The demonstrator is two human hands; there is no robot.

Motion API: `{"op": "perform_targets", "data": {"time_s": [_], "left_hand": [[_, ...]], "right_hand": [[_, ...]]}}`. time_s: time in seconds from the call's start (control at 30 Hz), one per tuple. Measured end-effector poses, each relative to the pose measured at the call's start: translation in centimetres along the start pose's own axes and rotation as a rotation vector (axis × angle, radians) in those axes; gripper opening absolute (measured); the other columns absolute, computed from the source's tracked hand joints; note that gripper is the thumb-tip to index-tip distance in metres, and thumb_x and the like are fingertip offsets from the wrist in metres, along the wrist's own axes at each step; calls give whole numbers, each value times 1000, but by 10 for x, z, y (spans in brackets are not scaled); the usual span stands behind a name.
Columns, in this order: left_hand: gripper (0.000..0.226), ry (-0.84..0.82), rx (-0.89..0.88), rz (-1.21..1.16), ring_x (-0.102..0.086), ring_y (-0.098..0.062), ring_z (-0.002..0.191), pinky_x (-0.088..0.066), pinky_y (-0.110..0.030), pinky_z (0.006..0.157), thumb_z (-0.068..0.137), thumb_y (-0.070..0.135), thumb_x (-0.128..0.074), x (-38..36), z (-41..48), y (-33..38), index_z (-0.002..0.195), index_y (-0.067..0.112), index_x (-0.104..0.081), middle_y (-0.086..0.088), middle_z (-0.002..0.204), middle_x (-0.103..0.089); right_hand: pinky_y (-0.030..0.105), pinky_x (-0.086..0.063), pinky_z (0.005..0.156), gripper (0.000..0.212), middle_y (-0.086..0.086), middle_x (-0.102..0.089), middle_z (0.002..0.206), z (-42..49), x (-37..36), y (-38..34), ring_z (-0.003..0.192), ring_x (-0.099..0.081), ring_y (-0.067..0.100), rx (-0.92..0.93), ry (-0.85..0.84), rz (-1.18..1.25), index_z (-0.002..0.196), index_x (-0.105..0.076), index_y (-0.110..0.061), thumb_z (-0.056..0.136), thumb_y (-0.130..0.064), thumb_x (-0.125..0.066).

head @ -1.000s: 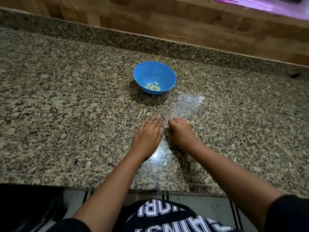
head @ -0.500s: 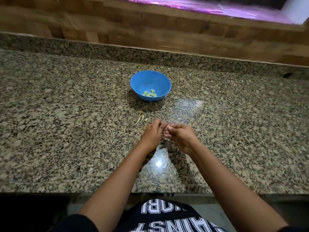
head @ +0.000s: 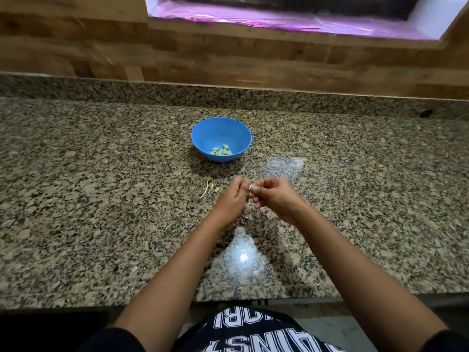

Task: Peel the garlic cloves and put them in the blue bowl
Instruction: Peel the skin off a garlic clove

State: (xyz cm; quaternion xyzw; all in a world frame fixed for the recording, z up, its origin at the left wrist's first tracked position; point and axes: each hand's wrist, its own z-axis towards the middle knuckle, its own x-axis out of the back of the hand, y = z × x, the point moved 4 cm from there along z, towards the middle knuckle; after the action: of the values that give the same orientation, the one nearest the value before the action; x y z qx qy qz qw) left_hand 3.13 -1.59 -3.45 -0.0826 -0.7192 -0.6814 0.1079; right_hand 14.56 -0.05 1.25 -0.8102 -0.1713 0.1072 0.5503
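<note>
Head view only. Hands are met above the granite counter [head: 101, 199], raised off its surface. Left hand [head: 232, 196] is curled, thumb and fingertips closed onto a pale garlic clove [head: 251, 187]. Right hand [head: 275, 198] is curled too, the same clove pinched between thumb and forefinger, lower fingers tucked under. The clove is thus grasped from both sides, in the small gap between the two hands; how much skin is left on it cannot be told.

Blue bowl [head: 218, 132] is set upright on the counter beyond the hands, slightly toward the left-hand side and well apart from them. A few peeled cloves [head: 221, 150] are gathered at its bottom, on the side nearer the hands. Dry stem and skin scraps [head: 208, 188] are seen just beside the left hand, on its outer far side, between hand and bowl. A small peel fragment [head: 245, 216] is seen on the counter below the wrists.

Open counter is left wide on the outer side of each hand, and a bare strip is left between hands and bowl. The counter's front edge is crossed by both forearms, close to the body. A raised granite backsplash [head: 330, 97] and a wood-panelled wall [head: 76, 47] are found beyond the bowl.
</note>
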Motion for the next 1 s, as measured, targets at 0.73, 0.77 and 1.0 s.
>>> {"op": "perform_targets", "data": {"time_s": [0.73, 0.77, 1.0], "left_hand": [[27, -120, 374, -499, -30, -5, 38, -31, -19, 37, 102, 20, -33, -5, -7, -5, 80, 12, -47, 8, 48, -35], [27, -125, 394, -481, -31, -6, 38, -31, -19, 37, 102, 21, -33, -6, -7, -6, 80, 12, -47, 7, 49, -36], [26, 94, 121, -188, -42, -9, 41, -37, -23, 37, 101, 21, -41, -3, -7, -11, 78, 14, -50, -2, 63, -48]], "right_hand": [[27, -45, 64, 12, 3, -51, 79, -2, -10, 12, 70, -46, 12, 544, 117, -975, 83, -54, -2, 90, 0, -45], [28, -46, 65, 11, 3, -51, 79, -2, -12, 16, 71, -46, 13, 552, 111, -1016, 84, -55, -2, 90, 0, -45], [22, -36, 44, 18, 3, -50, 60, 10, -6, 30, 49, -44, 11, 47, 8, -268, 79, -54, -7, 95, -6, -46]]}}
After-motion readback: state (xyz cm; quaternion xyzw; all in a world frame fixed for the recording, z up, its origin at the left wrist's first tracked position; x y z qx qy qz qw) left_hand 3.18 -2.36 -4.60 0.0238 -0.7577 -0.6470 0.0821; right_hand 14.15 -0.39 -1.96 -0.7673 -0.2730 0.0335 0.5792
